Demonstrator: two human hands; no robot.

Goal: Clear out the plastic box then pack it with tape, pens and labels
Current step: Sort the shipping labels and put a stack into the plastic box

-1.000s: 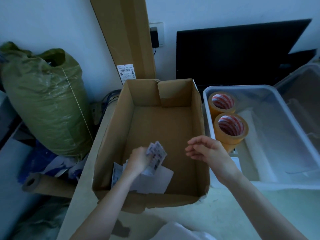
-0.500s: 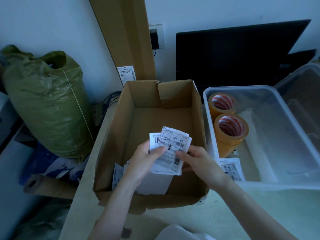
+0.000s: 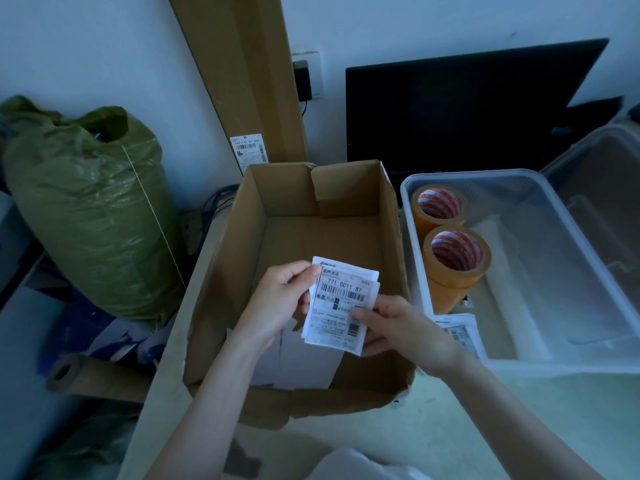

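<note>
Holding a small stack of labels over the cardboard box, your left hand pinches its top corner and your right hand grips its lower edge; two tape rolls stand in the plastic box on the bench; another label lies there too.

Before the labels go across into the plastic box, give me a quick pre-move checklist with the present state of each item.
1. Labels held by left hand and right hand: ok.
2. Stack squared up: not ok, edges fanned.
3. Free floor in plastic box: ok.
4. Two tape rolls in box: ok.
5. Pens in box: cannot tell.
6. Cardboard box emptied of papers: not ok, sheets remain.
</note>
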